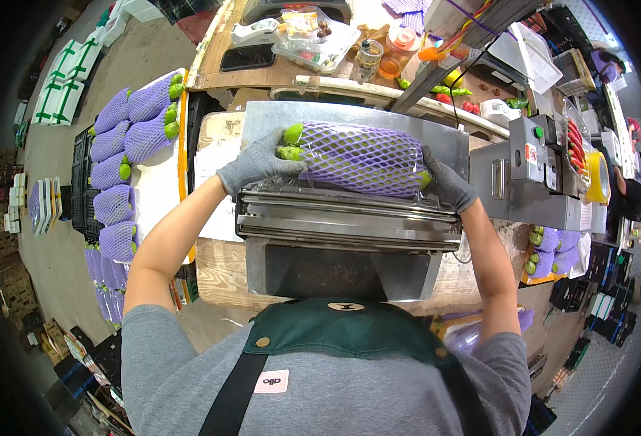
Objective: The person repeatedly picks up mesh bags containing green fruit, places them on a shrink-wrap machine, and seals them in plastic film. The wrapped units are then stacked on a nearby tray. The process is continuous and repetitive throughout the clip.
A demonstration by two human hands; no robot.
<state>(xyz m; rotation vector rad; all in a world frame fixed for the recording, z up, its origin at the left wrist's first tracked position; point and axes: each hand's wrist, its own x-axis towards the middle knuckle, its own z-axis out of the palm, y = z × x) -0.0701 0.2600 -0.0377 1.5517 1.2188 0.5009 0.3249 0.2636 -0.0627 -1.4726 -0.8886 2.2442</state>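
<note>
A bundle of green vegetables in purple foam netting (361, 155) lies crosswise before me, with shiny clear film over it. My left hand (252, 163), in a grey glove, grips its left end, where two bright green tips stick out. At the right end my gloved right hand (448, 177) presses in with its fingers; part of them is hidden. Beneath the bundle is the metal top (276, 113) of a film-wrapping machine. Its long metal bars (347, 223) run just in front of the bundle, above a dark plate (347, 270).
Several netted bundles (113, 177) lie on a white surface at left, and more bundles (552, 250) sit at right. A grey control box (533, 147) with a green button stands right. On the back shelf are a phone (248, 57), an orange bottle (399, 52) and a slanted post (435, 65).
</note>
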